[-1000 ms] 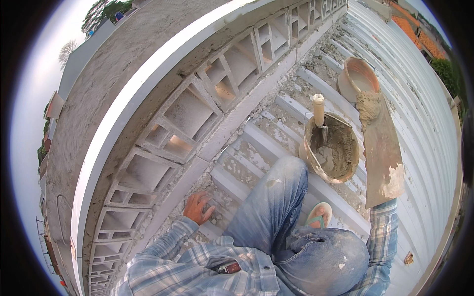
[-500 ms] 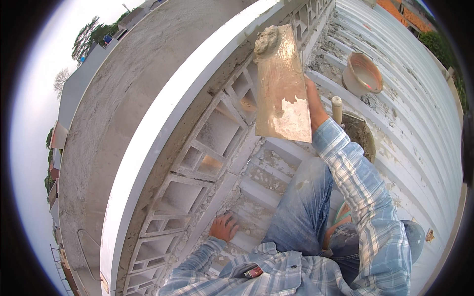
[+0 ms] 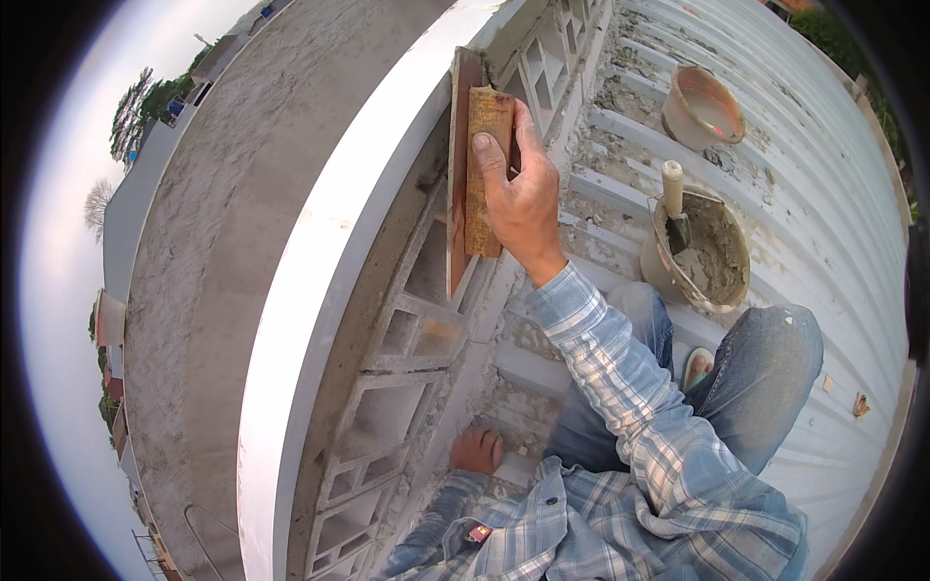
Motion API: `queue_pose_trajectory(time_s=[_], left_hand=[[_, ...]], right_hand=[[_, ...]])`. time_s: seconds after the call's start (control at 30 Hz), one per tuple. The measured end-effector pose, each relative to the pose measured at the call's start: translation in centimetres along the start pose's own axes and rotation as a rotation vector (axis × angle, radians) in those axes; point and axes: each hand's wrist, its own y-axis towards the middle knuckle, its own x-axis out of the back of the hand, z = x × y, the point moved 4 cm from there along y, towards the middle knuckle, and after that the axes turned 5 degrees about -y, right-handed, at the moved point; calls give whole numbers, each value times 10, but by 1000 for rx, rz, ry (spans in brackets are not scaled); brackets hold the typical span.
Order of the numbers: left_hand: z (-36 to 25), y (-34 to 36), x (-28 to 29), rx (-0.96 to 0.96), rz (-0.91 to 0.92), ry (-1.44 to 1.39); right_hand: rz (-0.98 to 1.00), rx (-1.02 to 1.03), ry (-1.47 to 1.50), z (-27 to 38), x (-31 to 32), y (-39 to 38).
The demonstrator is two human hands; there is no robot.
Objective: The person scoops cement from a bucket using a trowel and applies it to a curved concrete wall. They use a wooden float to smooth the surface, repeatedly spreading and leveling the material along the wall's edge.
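Note:
My right hand (image 3: 521, 198) grips the wooden handle (image 3: 481, 174) of a long plastering board (image 3: 457, 136), which is held on edge against the underside band of the white-capped wall, just above the hollow decorative blocks (image 3: 397, 407). The board hides whatever mortar is on its far face. Down at the foot of the blocks, my left hand (image 3: 477, 447) rests on the roof with its fingers apart. A bucket of wet mortar (image 3: 715, 266) stands beside my knees, a trowel (image 3: 672, 194) with a pale handle upright inside it.
A second bucket (image 3: 699, 108) sits farther up the corrugated metal roof (image 3: 823, 232), among scattered mortar crumbs. The white capping (image 3: 291, 339) curves along my left, with a rough grey surface (image 3: 194, 271) beyond it, then rooftops and trees.
My right hand has lifted the board from beside the mortar bucket, carried it up and leftward, and turned it so its mortar-laden face is against the wall band. My left hand stays low by the blocks.

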Motion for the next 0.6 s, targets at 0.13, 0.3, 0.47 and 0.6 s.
queue_pose_trajectory(time_s=[0.13, 0.3, 0.47, 0.6], left_hand=[[1, 8, 4, 23, 32, 96], [3, 12, -8, 40, 137, 40], [-4, 29, -17, 88, 218, -74], [-9, 27, -14, 125, 215, -78]], right_hand=[[84, 185, 19, 25, -6, -29], [52, -223, 450, -13, 21, 10], [20, -165, 288, -33, 24, 33], [151, -33, 208, 1, 20, 14]])
